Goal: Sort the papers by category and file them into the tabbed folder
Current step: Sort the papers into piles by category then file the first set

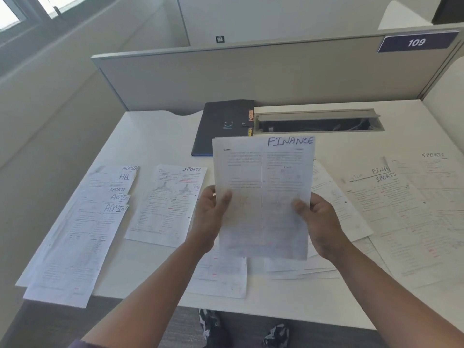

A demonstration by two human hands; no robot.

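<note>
**2 hands hold up a FINANCE page over the desk**

Head view: The left hand and the right hand both hold 1 sheet, the FINANCE page, up in the air above the white desk. Each hand pinches a side edge, with the thumb on the front of the page and the other fingers behind it. The word FINANCE is written by hand at the top right of the page.

The dark tabbed folder lies closed and flat on the desk, just behind the held page. Little colored tabs stick out on its right side. Just right of it is an open cable slot in the desk.

On the left lies a fanned pile of papers marked ADMIN, HR and SPORTS. Beside it lies 1 SPORTS sheet on its own. On the right are more spread papers, with SPORTS and part of FINANCE showing. More sheets lie under the held page, near the front edge.

A gray divider wall stands behind the desk, with a blue sign that says 109.
</note>
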